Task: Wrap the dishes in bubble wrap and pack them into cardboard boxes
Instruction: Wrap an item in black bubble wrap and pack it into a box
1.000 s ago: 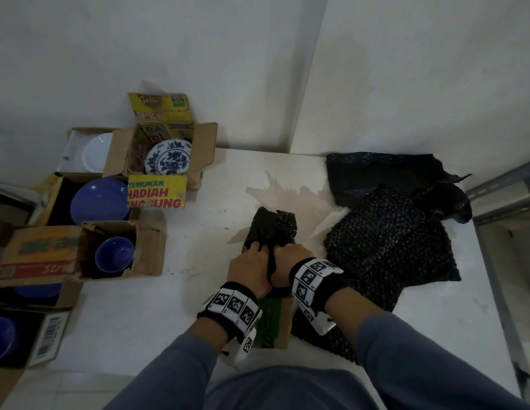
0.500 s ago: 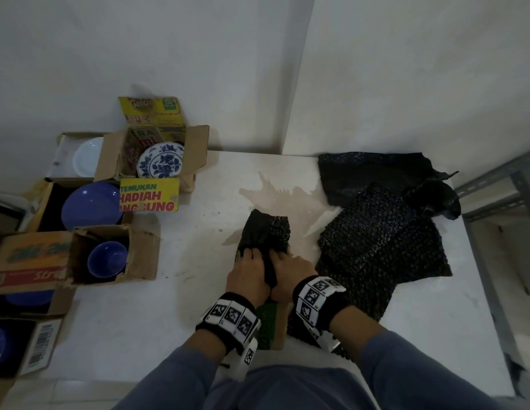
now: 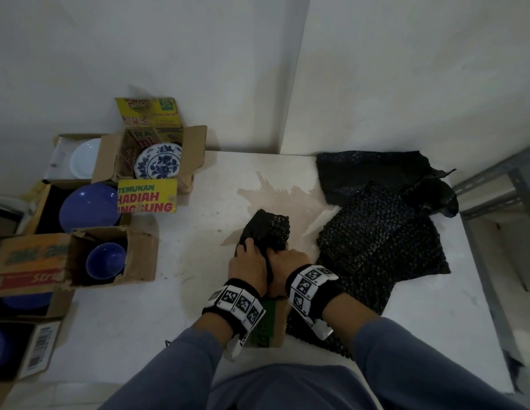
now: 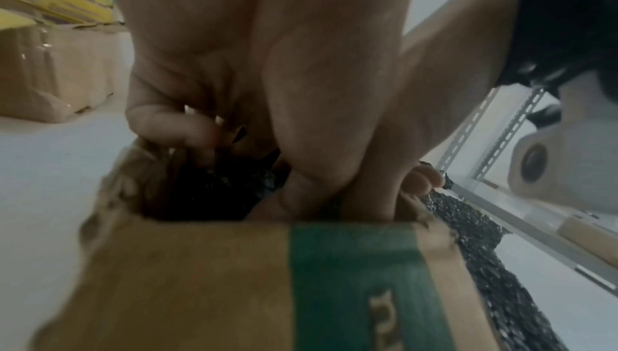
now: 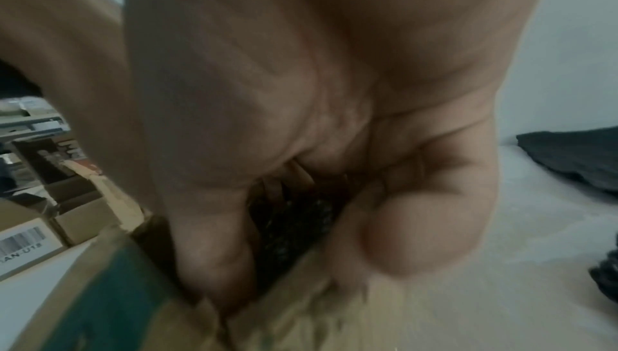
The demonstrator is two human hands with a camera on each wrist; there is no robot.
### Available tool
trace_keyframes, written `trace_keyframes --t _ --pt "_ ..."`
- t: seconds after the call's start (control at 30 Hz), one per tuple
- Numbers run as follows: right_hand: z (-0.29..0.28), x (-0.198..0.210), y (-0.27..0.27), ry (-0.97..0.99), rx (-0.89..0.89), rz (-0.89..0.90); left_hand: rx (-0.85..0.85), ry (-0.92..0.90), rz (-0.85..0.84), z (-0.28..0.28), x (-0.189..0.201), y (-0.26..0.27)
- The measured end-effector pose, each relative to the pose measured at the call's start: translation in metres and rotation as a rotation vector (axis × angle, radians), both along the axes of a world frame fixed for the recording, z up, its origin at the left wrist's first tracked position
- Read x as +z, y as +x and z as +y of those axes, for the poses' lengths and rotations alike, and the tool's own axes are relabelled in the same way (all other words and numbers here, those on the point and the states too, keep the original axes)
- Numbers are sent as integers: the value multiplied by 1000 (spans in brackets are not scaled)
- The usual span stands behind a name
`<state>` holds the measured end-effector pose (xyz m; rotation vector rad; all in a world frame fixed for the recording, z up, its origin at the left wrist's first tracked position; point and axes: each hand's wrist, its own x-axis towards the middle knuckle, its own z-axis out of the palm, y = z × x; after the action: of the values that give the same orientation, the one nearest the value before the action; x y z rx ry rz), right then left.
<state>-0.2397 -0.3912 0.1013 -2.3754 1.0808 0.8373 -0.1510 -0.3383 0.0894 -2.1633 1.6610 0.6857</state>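
Together, the left hand (image 3: 248, 264) and right hand (image 3: 283, 269) each keep a curled grip on the black bubble-wrapped bundle (image 3: 268, 232), which juts toward twelve o'clock beyond their fingers, inside the small cardboard box (image 3: 268, 324) on the surface (image 3: 133, 321).

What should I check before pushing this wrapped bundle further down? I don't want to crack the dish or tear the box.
1. Both hands on the bundle: ok. Left hand and right hand grip the black wrapped bundle.
2. Bundle inside the box mouth: ok; its lower part sits in the green-striped box.
3. Wrap fully covers the dish: cannot tell.
4. Box flaps out of the way: cannot tell; hands hide them.
5. Box steady on the table: ok, it rests flat.
6. Spare bubble wrap within reach: ok.
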Motion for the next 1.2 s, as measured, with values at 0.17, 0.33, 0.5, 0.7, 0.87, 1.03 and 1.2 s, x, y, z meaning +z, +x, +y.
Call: trace_keyframes --t 0.17,0.33,0.5,0.7,0.87,1.03,1.2 --pt "3 11 -1 -118 32 3 -23 -1 10 1 0 -1" --pt "2 11 1 -49 7 17 15 -111 116 18 1 3" --pt "2 13 6 -16 7 17 92 -214 214 33 -4 4" --pt "6 14 -3 -18 23 -4 53 -172 92 16 -3 2" --pt "3 23 -3 -93 26 -61 -19 -77 23 5 -4 -1" --pt "4 17 2 -29 3 8 14 -195 69 20 -16 0" --pt "7 16 5 -8 -8 23 -61 -197 104 23 -21 13"
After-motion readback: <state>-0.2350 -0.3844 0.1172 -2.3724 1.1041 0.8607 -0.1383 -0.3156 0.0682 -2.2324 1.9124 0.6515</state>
